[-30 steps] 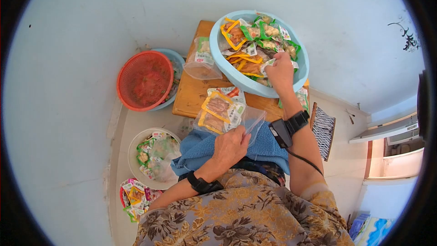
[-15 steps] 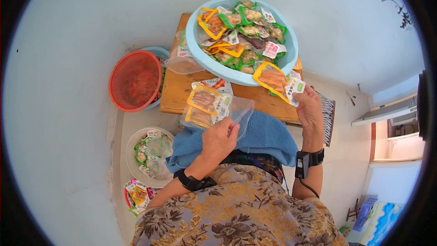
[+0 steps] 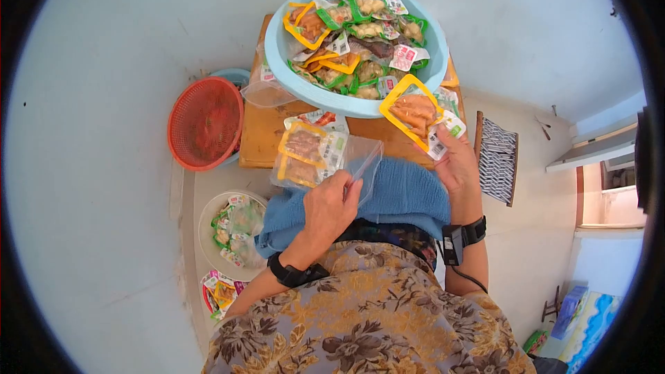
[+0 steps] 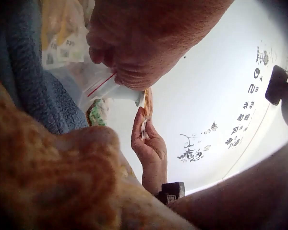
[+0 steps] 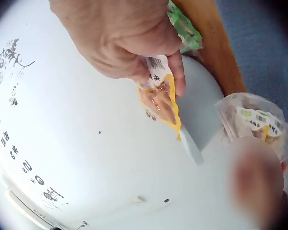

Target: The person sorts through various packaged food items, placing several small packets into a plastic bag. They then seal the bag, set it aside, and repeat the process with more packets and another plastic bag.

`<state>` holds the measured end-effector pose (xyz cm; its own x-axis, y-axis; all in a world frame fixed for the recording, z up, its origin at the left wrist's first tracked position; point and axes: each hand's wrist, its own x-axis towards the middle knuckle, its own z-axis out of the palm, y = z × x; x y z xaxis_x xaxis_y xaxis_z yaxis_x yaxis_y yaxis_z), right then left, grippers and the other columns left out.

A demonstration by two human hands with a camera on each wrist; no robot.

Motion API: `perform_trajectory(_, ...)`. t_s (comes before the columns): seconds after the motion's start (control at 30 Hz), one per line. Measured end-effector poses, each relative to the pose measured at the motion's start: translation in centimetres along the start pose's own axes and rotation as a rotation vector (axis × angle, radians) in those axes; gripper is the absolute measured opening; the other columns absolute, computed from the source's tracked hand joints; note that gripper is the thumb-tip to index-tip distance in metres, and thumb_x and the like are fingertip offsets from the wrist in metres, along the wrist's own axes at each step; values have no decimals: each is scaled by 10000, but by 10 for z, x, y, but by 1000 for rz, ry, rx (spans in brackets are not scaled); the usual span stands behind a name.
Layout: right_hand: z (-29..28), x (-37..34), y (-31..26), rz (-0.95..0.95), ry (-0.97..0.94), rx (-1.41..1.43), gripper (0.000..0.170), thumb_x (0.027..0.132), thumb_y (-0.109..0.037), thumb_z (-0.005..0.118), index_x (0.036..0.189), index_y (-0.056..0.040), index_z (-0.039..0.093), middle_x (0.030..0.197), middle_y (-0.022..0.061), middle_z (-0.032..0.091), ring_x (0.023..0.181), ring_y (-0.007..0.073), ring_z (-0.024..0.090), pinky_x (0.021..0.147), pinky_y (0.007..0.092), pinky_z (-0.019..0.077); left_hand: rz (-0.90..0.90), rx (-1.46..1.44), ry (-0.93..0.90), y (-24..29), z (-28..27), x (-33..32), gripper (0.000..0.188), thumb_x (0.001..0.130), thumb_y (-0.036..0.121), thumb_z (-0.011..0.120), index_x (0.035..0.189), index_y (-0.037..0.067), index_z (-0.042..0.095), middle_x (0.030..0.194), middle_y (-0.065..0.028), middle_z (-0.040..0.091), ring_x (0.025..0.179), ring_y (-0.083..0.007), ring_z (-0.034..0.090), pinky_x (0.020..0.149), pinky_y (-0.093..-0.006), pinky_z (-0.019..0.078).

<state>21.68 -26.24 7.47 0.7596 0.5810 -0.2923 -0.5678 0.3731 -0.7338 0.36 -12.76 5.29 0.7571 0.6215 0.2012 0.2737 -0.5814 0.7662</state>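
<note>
The left hand (image 3: 328, 213) grips the edge of a clear zip bag (image 3: 361, 159) holding yellow-edged packets (image 3: 303, 145); its red zip line (image 4: 102, 84) shows in the left wrist view. Between thumb and fingers, the right hand (image 3: 458, 166) pinches the white end of a single yellow-framed packet (image 3: 414, 112) of orange-brown food, held at the near right rim of the blue basin (image 3: 276, 62). In the right wrist view this packet (image 5: 159, 103) hangs from the right hand (image 5: 129, 40). Green, yellow and white packets (image 3: 367, 31) fill the basin.
The basin stands on a wooden table (image 3: 256, 131). A red basket (image 3: 206, 125) sits on another blue basin at the left, above a white bowl (image 3: 208, 235) of packets. A blue cloth (image 3: 402, 190) covers the lap. A woven stool (image 3: 497, 159) stands at the right.
The right hand has lifted the yellow-framed packet out of the basin and drawn it back to the near rim. The left hand keeps hold of the bag, with little movement.
</note>
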Motion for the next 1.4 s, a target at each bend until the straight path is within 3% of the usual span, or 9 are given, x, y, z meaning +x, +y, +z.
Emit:
perform_trajectory(0.13, -23, -21, -6, -45, 3, -81, 323, 965, -65, 596, 1275, 4, 538, 1183, 126, 652, 995, 248, 695, 772, 448, 631, -35, -20, -16, 3, 0, 2, 196, 887, 170, 688, 803, 48, 559, 656, -132, 613, 570, -315, 618, 501, -399, 464)
perform_trajectory(0.2, -33, -38, -9, -1, -31, -187, 336, 959, -66, 603, 1274, 31, 531, 1153, 124, 664, 959, 237, 704, 777, 412, 628, 23, -23, 41, 1, 1, 2, 201, 879, 171, 708, 796, 38, 582, 611, -112, 593, 518, -265, 597, 475, -365, 442)
perform_trajectory(0.23, -35, -46, -6, -5, 60, -235, 302, 945, -62, 625, 1222, 48, 576, 1099, 117, 687, 919, 200, 706, 781, 353, 610, 10, -26, 41, 0, 2, 2, 201, 879, 171, 708, 796, 38, 582, 611, -112, 593, 518, -265, 597, 475, -365, 442)
perform_trajectory(0.37, -41, -76, 4, 115, 20, -322, 176, 925, -41, 653, 1088, 23, 665, 1041, 93, 713, 888, 140, 692, 794, 291, 563, 49, -7, 56, 0, 4, 2, 208, 894, 167, 688, 786, 48, 555, 632, -122, 594, 545, -299, 600, 482, -385, 450)
perform_trajectory(0.63, -25, -71, 49, 269, 10, -270, 199, 945, -43, 630, 1131, 28, 638, 1095, 98, 697, 946, 155, 683, 836, 306, 559, 47, -43, 93, 1, 8, 0, 183, 895, 161, 695, 798, 48, 589, 628, -115, 593, 527, -267, 594, 477, -362, 449)
perform_trajectory(0.93, 6, -37, 84, 440, -147, -178, 265, 954, -18, 587, 1212, 46, 584, 1163, 118, 662, 1019, 202, 666, 913, 357, 545, 66, -29, 77, 0, 9, 0, 159, 884, 167, 696, 819, 59, 600, 654, -114, 608, 561, -288, 620, 489, -369, 471)
perform_trajectory(1.23, 36, -2, 129, 470, -262, -110, 282, 941, -39, 574, 1215, 29, 584, 1105, 105, 663, 950, 190, 658, 812, 333, 571, 95, -17, 86, -2, 12, 2, 151, 882, 168, 692, 825, 64, 600, 690, -124, 628, 619, -312, 638, 530, -394, 491)
perform_trajectory(1.3, 35, 4, 136, 550, -394, -162, 272, 941, -76, 571, 1195, 18, 596, 1066, 99, 665, 907, 176, 653, 767, 317, 575, 115, -36, 103, -2, 12, 3, 150, 882, 170, 692, 829, 64, 600, 707, -136, 635, 629, -322, 641, 530, -399, 492)
perform_trajectory(1.4, 24, 11, 152, 623, -390, -69, 237, 951, -107, 558, 1148, 11, 616, 1053, 88, 667, 891, 165, 653, 743, 311, 569, 156, -54, 128, -2, 12, 5, 149, 883, 173, 691, 836, 63, 602, 718, -148, 640, 640, -330, 645, 536, -403, 497)
